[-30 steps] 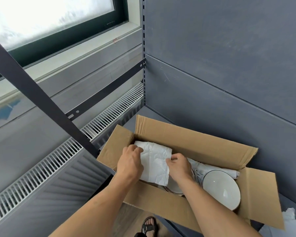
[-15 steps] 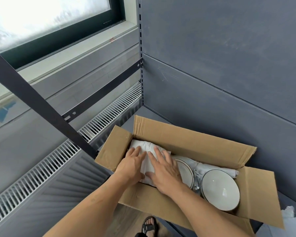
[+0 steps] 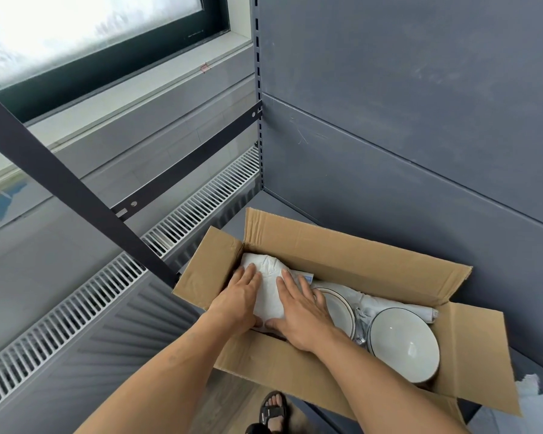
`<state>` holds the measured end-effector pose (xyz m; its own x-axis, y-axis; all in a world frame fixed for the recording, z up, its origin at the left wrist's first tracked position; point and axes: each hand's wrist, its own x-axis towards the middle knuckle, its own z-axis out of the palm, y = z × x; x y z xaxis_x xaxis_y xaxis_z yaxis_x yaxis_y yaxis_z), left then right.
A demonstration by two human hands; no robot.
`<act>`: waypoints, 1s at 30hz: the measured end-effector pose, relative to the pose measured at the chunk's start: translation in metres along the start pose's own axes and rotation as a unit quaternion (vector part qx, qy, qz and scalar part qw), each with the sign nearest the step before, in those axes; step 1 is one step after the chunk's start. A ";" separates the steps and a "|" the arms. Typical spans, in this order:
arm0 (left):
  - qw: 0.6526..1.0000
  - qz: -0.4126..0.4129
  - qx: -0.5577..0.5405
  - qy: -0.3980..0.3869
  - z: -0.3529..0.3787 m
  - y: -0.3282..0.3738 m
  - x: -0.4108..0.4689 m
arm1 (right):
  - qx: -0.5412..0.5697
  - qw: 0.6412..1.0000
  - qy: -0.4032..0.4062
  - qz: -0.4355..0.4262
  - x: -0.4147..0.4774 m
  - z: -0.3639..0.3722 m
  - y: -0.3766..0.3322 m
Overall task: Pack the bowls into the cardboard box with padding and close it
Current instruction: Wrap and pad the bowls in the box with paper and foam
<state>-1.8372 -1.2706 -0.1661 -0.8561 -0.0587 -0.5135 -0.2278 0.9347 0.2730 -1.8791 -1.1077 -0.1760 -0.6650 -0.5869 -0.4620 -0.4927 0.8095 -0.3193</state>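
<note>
— Which step are you on?

— Padding. My left hand [image 3: 239, 300] lies flat on the paper [image 3: 268, 289] at the left end of the box [image 3: 342, 255], fingers [image 3: 248, 277] together and straight, pressing, not gripping. My right hand [image 3: 301, 314] lies beside it on the same wad, fingers spread, their tips reaching toward the far wall, the thumb hooked at the wad's near edge.

— And the bowls?

— In the box already. One bowl [image 3: 337, 306] sits just right of my right hand, partly under it; another bowl [image 3: 403, 343] stands at the right end, open side up, with more paper behind both.

— How are your arms?

— Both forearms come in over the near wall, palms down.

— Next?

— I judge the wad needs tucking down, then cover for the bare bowls before the flaps fold shut. All four flaps stand open.
</note>
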 end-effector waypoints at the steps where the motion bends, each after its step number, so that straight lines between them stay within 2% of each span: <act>1: 1.000 -0.003 0.003 -0.001 0.000 0.001 -0.001 | 0.004 1.000 -0.003 0.001 0.000 0.000 0.000; 7: 0.999 -0.023 0.018 0.013 0.001 0.011 -0.003 | 0.034 0.999 0.009 0.000 -0.009 -0.003 0.000; 12: 0.994 -0.020 -0.034 0.100 0.002 0.031 -0.014 | 0.078 0.995 0.062 0.015 -0.028 -0.008 0.011; 17: 0.986 -0.014 -0.085 0.144 0.009 0.066 -0.020 | 0.070 0.989 0.121 0.047 -0.059 -0.012 0.042; 23: 0.981 -0.011 -0.153 0.116 0.032 0.133 -0.034 | 0.078 0.978 0.154 0.120 -0.115 -0.013 0.089; 30: 0.988 0.078 -0.099 0.089 0.071 0.226 -0.059 | 0.104 0.954 0.211 0.188 -0.197 -0.004 0.144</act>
<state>-1.8054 -1.0307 -0.1323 -0.9522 0.0032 -0.3055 -0.1578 0.8511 0.5007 -1.8211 -0.8751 -0.1274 -0.9610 -0.1735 -0.2155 -0.0825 0.9232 -0.3755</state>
